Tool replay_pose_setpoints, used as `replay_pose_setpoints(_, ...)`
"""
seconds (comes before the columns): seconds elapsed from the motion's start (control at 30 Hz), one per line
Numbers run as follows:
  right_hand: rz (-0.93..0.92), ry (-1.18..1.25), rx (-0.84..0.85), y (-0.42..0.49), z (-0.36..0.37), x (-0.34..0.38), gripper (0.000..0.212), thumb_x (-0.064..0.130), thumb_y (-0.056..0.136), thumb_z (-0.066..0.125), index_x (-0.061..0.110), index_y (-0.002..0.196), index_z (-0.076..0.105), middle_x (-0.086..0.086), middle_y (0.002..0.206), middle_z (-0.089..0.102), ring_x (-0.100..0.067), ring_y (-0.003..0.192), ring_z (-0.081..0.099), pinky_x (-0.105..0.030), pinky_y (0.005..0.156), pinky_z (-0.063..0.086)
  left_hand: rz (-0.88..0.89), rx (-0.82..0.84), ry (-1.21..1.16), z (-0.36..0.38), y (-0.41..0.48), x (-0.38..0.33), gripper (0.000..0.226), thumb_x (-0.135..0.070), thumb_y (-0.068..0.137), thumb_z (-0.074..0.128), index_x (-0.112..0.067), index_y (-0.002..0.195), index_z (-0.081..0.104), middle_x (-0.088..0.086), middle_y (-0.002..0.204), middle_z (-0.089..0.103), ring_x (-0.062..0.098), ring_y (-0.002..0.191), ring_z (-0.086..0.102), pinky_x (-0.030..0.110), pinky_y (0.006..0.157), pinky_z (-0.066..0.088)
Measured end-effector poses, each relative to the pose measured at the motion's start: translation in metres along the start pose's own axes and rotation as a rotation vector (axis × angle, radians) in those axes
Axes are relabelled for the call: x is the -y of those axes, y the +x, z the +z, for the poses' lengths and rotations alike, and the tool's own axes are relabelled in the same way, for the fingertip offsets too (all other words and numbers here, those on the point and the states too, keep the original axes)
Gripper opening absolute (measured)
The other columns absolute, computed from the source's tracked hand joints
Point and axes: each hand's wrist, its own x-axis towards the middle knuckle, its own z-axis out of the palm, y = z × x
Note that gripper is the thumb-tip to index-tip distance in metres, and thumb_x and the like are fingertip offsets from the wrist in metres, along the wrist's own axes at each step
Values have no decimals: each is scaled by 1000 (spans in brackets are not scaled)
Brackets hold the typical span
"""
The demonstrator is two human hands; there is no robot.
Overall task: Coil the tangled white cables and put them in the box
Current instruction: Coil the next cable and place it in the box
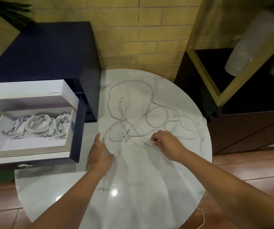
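Left hand (100,152) lies flat, fingers straight, on the marble table (133,182); right hand (165,143) pinches a strand of the tangled white cables (124,120), sprawled uncoiled just beyond. Farther left, the box (28,151) already holds several coiled cables (38,123); this tangle remains, I'd say.

Glossy marble table (133,187), matt cardboard box (33,150), rough brick wall (149,30)

This looks like a café or a small shop rather than a home. The wall (149,30) is of yellow brick and the floor (248,167) has reddish tiles. A round marble surface (133,187) stands between a dark blue cabinet (50,52) and a dark counter (248,129). Above the counter lie white stacks (242,52) that look like disposable cups.
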Motion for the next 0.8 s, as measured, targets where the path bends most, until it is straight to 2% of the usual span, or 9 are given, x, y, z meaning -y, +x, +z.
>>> replay_pose_setpoints(0.07, 3, 63, -58, -3, -10, 2, 12, 14, 97, 51, 13, 94, 62, 5, 87, 54, -17, 86, 51, -28, 74, 41, -67, 24, -88, 1, 2, -3, 105, -7, 78, 74, -31, 151, 3, 5, 128, 52, 28, 113, 54, 44, 98, 46)
replay_pose_setpoints(0.13, -6, 110, -112, -5, -21, 4, 13, 13, 97, 50, 11, 95, 62, 3, 89, 57, -15, 84, 52, -28, 74, 44, -142, 59, -170, 2, 1, -7, 89, -1, 80, 69, -28, 149, 20, 5, 117, 54, 26, 101, 57, 38, 89, 49)
replay_pose_setpoints(0.2, -5, 150, -164, -6, -30, 5, 13, 12, 98, 49, 9, 96, 62, 4, 89, 56, -11, 81, 51, -22, 73, 42, -161, 77, -161, 2, -2, -8, 56, 0, 81, 63, -26, 129, 50, 7, 110, 58, 25, 92, 60, 35, 86, 52)
replay_pose_setpoints(0.27, -5, 189, -228, -5, -40, 7, 12, 9, 97, 50, 9, 96, 62, 5, 88, 56, -6, 81, 50, -17, 73, 39, -134, 72, -208, 1, -7, -10, 32, -2, 82, 57, -25, 103, 64, 6, 101, 65, 22, 83, 64, 38, 82, 56)
replay_pose_setpoints(0.33, -39, 213, -303, -3, -50, 10, 11, 5, 96, 51, 9, 95, 62, 4, 91, 58, -8, 84, 52, -13, 74, 40, -93, 59, -273, -4, -13, -14, 27, -9, 86, 51, -31, 91, 66, 1, 90, 69, 19, 77, 66, 37, 74, 57)
replay_pose_setpoints(0.47, -128, 165, -430, 5, -78, 21, 10, 2, 94, 53, 8, 95, 60, 0, 96, 59, -11, 88, 53, -7, 76, 37, 49, 34, -313, -18, -20, -28, 27, -16, 95, 46, -35, 88, 64, -5, 96, 67, 18, 87, 64, 40, 81, 56)
replay_pose_setpoints(0.6, -139, 216, -543, 16, -115, 42, 13, 6, 97, 49, 6, 99, 61, -3, 99, 60, -11, 89, 54, -11, 77, 39, 270, -30, -487, -40, -36, -63, 25, -1, 99, 40, -14, 97, 61, 2, 94, 66, 9, 86, 60, 6, 73, 45)
replay_pose_setpoints(0.73, -125, 404, -655, 22, -150, 68, 15, 12, 100, 47, 9, 97, 61, 1, 93, 63, -2, 87, 56, -10, 77, 43, 433, -36, -519, -62, -48, -93, 31, -11, 103, 34, -33, 106, 56, -1, 83, 56, 11, 83, 55, 22, 83, 43)
replay_pose_setpoints(0.8, -115, 517, -670, 23, -162, 78, 16, 14, 100, 44, 10, 97, 59, 3, 87, 63, -7, 84, 59, -18, 79, 48, 475, -66, -499, -74, -55, -104, 31, -15, 103, 34, -35, 113, 57, -1, 82, 52, 10, 81, 52, 26, 81, 40)
